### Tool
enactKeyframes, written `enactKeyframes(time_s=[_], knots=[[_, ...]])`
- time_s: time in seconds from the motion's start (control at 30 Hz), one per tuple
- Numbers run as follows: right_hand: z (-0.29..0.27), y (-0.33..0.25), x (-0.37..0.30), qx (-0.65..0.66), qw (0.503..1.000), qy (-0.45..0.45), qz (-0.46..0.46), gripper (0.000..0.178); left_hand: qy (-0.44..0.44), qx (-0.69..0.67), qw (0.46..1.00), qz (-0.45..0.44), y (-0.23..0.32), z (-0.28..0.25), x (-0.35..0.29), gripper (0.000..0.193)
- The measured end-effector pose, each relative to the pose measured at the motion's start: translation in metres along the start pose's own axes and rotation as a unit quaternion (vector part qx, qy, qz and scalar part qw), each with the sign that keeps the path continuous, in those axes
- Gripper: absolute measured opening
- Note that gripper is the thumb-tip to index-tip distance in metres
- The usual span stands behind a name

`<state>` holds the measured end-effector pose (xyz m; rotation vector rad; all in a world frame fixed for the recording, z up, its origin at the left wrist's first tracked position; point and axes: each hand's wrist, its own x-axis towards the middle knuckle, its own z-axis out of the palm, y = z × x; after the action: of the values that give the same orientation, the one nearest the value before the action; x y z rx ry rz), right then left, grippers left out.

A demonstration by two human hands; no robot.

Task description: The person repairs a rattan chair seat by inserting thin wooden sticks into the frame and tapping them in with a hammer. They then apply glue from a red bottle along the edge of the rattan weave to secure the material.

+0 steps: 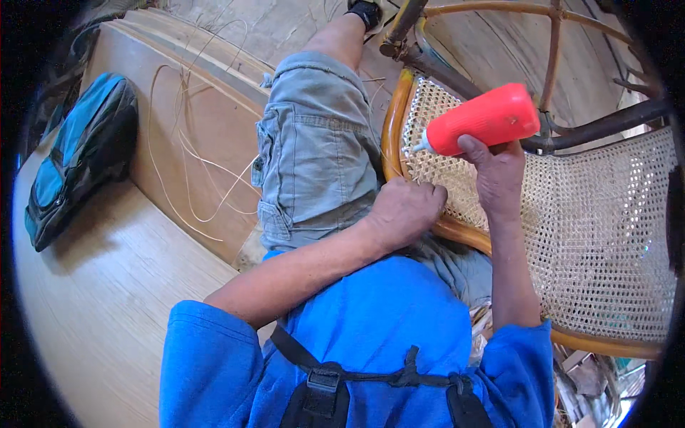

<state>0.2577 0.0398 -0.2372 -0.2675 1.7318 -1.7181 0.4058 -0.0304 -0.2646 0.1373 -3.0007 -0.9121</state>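
From the head camera, I see my right hand [499, 175] gripping a red squeeze bottle [485, 119] at two o'clock, its white nozzle tipped toward the woven cane panel [592, 214] of a rattan chair frame [391, 125]. My left hand [403, 210] rests curled closed on the panel's near edge, just beside the nozzle. At nine o'clock, a blue backpack [82, 157] lies on the wooden floor [100, 299], with loose cane strands [193, 157] between.

bottle [485, 118]: smooth red plastic, slight sheen | chair seat [599, 228]: open-weave cane, matt, pale | chair frame [394, 121]: glossy varnished rattan | shorts [314, 157]: grey worn cloth | floor [93, 299]: smooth pale wood | backpack [82, 157]: blue-black fabric
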Motion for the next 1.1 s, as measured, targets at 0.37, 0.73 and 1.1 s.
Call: enactKeyframes(time_s=[0.37,0.73,1.1], knots=[[0.005,0.005,0.000,-0.048,0.999,-0.019,0.008,0.045,0.015,0.007,1.000,-0.002,0.000,-0.001,0.001,0.012],[0.004,0.008,0.000,0.043,0.999,0.025,0.002,0.039,0.002,-0.002,1.000,-0.005,0.000,-0.001,0.001,0.012],[0.003,0.003,-0.009,-0.068,0.997,-0.026,-0.002,0.044,-0.005,0.002,1.000,-0.004,0.000,-0.001,0.002,0.013]])
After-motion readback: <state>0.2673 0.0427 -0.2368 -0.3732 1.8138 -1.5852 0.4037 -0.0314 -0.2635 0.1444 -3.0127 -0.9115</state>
